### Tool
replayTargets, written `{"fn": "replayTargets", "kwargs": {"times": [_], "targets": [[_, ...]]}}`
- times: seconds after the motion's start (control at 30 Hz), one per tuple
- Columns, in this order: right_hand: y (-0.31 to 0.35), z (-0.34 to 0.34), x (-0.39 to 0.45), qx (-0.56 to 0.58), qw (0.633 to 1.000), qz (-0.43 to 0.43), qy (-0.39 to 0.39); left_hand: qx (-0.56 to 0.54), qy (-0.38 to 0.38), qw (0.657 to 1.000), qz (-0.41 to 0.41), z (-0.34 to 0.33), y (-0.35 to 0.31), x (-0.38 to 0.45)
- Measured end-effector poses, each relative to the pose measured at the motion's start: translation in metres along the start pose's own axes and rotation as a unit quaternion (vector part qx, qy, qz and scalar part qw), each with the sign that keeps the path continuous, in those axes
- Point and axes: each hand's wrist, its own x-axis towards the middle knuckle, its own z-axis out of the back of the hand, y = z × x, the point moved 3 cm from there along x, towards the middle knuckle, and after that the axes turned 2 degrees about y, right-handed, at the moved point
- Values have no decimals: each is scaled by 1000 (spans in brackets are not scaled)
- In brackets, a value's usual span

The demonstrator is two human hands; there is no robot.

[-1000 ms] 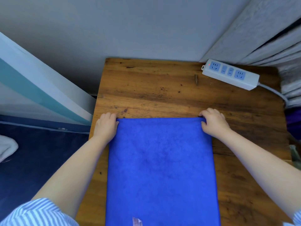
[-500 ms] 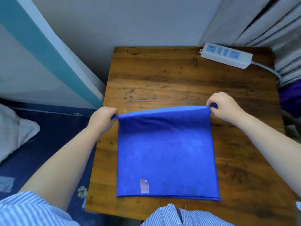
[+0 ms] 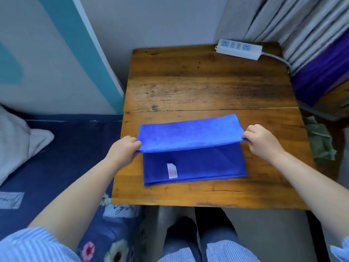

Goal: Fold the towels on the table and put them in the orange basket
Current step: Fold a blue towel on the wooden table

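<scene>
Head view: your left hand (image 3: 123, 151) pinches the left corner of the blue towel (image 3: 190, 146), your right hand (image 3: 261, 139) pinches the right corner, fingers curled on the cloth at both ends. The folded-over flap is lifted and stretched between the hands, hanging over the lower layer, which lies flat on the near half of the wooden table (image 3: 207, 82). A white label (image 3: 171, 170) shows on the lower layer near the front edge. My read: you're mid-fold, bringing the far edge toward you. Keep both hands level and the edge taut so the flap doesn't sag in the middle. Land the held edge flush on the near edge and line the corners up before you let go. Cover the label if you want it hidden inside. Lay it down from the crease forward, then smooth outward to push trapped air out. The power strip (image 3: 238, 49) at the far right corner is well apart, no snag risk. No orange basket in view, so I can't tell where the drop goes.
</scene>
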Motion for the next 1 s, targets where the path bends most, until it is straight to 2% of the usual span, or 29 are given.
{"fn": "replayTargets", "kwargs": {"times": [0.07,0.17,0.3,0.4,0.5,0.6,0.7,0.83,0.87,0.93,1.0], "targets": [[7,-5,-18,-13,1000,5,3,-8,-5,999,-36,-6,-9,-14],[12,-16,-37,-24,999,10,19,38,19,995,-91,-11,-22,-30],[14,-30,-52,-33,999,12,38,87,45,990,-101,-24,-33,-39],[16,-38,-60,-37,999,10,35,76,74,994,-27,-41,-31,-39],[16,-42,-66,-35,999,5,28,60,59,991,-108,-42,-40,-47],[16,-50,-69,-39,999,7,26,75,55,987,-129,-48,-41,-49],[17,-63,-74,-56,998,9,28,130,98,980,-117,-60,-45,-46],[14,-82,-80,-50,998,-11,37,148,212,966,-5,-95,-33,-47],[14,-84,-82,-50,998,-17,26,146,205,968,-3,-96,-36,-48],[18,-83,-83,-49,998,-29,-1,138,130,981,-36,-87,-46,-47],[21,-82,-79,-33,998,-50,-31,86,31,995,-50,-78,-51,-40]]}}
